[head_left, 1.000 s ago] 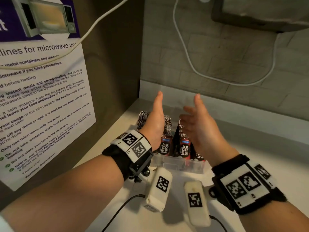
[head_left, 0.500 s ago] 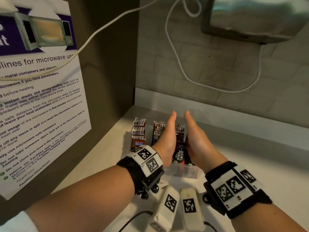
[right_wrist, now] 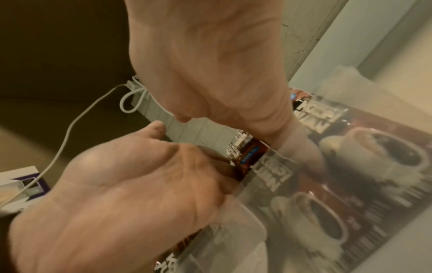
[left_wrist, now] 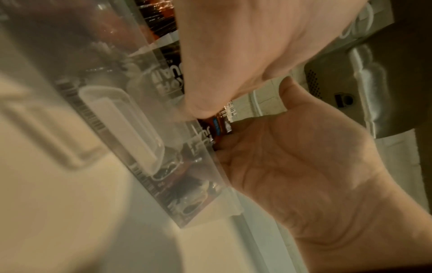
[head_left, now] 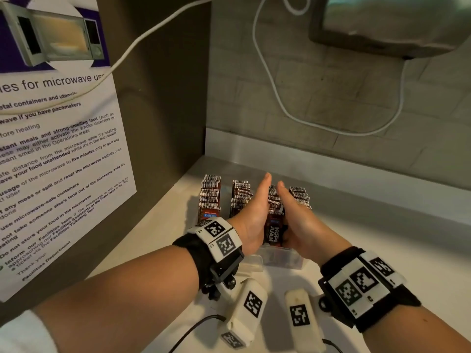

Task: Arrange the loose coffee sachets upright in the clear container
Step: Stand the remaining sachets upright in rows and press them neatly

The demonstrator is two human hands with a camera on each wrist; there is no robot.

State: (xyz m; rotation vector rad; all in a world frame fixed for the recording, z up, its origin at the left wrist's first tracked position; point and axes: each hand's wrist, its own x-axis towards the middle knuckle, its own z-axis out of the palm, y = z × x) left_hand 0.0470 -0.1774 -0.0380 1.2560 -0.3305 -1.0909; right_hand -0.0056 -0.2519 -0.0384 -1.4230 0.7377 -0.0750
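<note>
A clear container (head_left: pixel 280 259) stands on the white counter and holds several rows of dark brown coffee sachets (head_left: pixel 211 197) standing upright. My left hand (head_left: pixel 256 207) and right hand (head_left: pixel 293 212) are flat, palms facing, and press one row of sachets (head_left: pixel 274 200) between them; its front sachet (head_left: pixel 274 233) reads KOPI JUAN. In the left wrist view my left hand (left_wrist: pixel 257 46) and right hand (left_wrist: pixel 304 166) flank that row (left_wrist: pixel 219 125) above the container wall (left_wrist: pixel 205 184). The right wrist view shows the right hand (right_wrist: pixel 210 55), left hand (right_wrist: pixel 128 184) and sachets (right_wrist: pixel 247 155) the same way.
A microwave notice (head_left: pixel 63 149) hangs on the dark left wall close beside the container. A white cable (head_left: pixel 280 98) loops on the tiled back wall under a metal appliance (head_left: pixel 382 21). White counter (head_left: pixel 382 238) stretches to the right. White tagged pods (head_left: pixel 251 309) hang under my wrists.
My hands were apart and raised over the container; they have come down and closed in with flat palms onto one row of sachets. The view has dipped closer.
</note>
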